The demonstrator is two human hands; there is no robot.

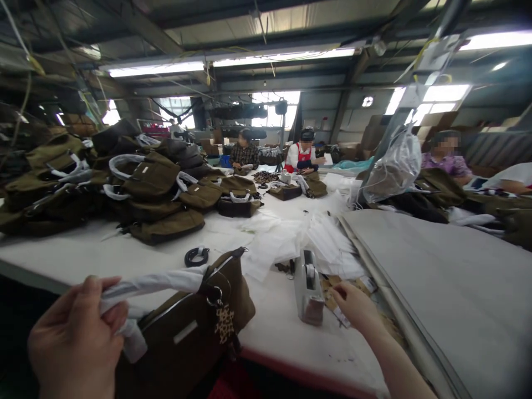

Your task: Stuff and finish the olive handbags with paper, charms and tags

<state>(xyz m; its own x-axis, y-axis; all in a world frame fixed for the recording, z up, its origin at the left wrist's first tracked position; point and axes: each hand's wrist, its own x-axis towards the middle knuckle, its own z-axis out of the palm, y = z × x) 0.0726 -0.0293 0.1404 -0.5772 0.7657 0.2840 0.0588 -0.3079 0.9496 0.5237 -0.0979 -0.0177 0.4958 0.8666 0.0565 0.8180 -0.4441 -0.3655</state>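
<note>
My left hand [83, 327] is closed around the white-wrapped handle [162, 281] of an olive-brown handbag [178, 354]. The bag sits at the near table edge, with a gold charm [225, 324] hanging from a ring on its side. Beside a grey tape dispenser [308, 291], my right hand [347, 299] hovers with thumb and forefinger pinched together. Whether anything is between those fingertips is too small to tell. Small brown card pieces [332, 302] lie under and around the right hand.
Olive bags [153, 177] are heaped at the left. A coiled black strap [197, 256] and white sheets [270, 244] lie mid-table. A ridge [382, 288] runs along the right, near a slanted post with a plastic bag [394, 163]. Several people sit beyond.
</note>
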